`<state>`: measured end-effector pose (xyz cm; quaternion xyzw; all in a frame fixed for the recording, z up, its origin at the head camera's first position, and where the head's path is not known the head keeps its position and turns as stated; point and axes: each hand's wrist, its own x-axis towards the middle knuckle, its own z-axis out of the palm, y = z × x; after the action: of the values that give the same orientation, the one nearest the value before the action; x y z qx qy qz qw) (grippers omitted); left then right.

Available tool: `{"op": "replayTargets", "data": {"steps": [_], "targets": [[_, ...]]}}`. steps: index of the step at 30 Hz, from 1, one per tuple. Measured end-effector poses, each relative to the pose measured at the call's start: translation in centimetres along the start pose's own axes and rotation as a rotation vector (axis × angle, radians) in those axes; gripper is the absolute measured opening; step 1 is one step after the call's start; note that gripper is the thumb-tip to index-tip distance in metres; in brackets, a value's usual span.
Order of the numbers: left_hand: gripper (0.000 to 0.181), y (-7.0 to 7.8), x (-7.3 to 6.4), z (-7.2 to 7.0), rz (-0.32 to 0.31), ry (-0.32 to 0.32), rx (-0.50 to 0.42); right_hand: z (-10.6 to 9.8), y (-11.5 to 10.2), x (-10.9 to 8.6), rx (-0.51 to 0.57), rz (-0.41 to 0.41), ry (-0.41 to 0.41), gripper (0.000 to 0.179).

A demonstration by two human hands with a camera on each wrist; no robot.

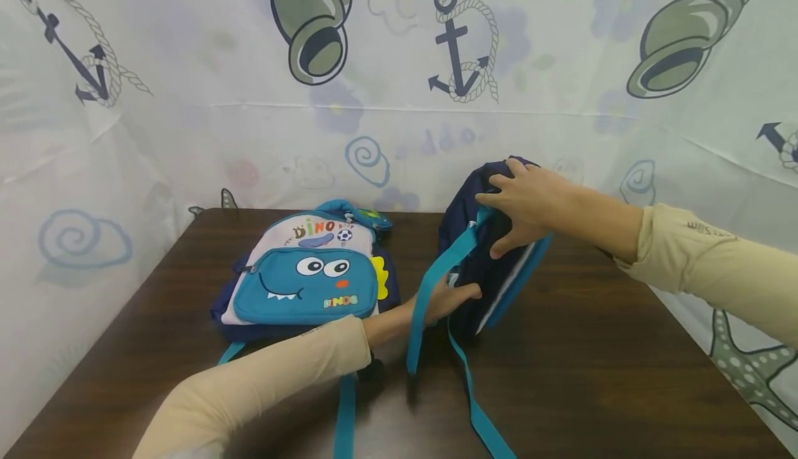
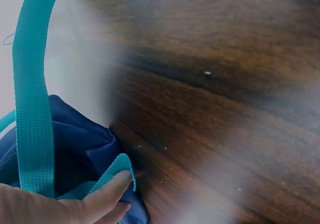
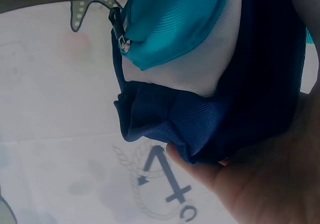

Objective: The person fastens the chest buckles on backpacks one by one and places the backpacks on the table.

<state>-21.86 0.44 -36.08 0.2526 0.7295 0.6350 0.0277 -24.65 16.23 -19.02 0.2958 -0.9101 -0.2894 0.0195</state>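
Note:
A navy backpack with teal straps stands tilted on its edge at the table's right middle. My right hand grips its upper end with spread fingers. In the right wrist view, the fingers curl over the navy fabric, beside a white panel and a teal pocket. Lower down, my left hand holds the backpack's near side. The left wrist view shows its thumb on a short teal strap piece against navy cloth. A longer teal strap hangs in front of the left hand.
A second backpack, with a dinosaur face and DINO lettering, lies front up on the brown table at the left. Its teal strap trails toward the near edge. A printed cloth hangs behind.

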Motion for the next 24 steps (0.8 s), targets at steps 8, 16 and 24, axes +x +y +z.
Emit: {"op": "replayTargets", "data": {"steps": [8,16,24], "targets": [[0.044,-0.2,0.1,0.1,0.072,-0.015,0.074,2.0,0.3,-1.6,0.042,0.025,0.116,0.093],[0.055,-0.1,1.1,-0.4,-0.200,-0.136,0.168,4.5,0.5,-2.9,0.126,0.063,0.153,0.091],[0.081,0.7,1.2,-0.4,-0.488,-0.175,0.476,6.8,0.4,-4.2,0.293,0.141,0.091,0.093]]}}
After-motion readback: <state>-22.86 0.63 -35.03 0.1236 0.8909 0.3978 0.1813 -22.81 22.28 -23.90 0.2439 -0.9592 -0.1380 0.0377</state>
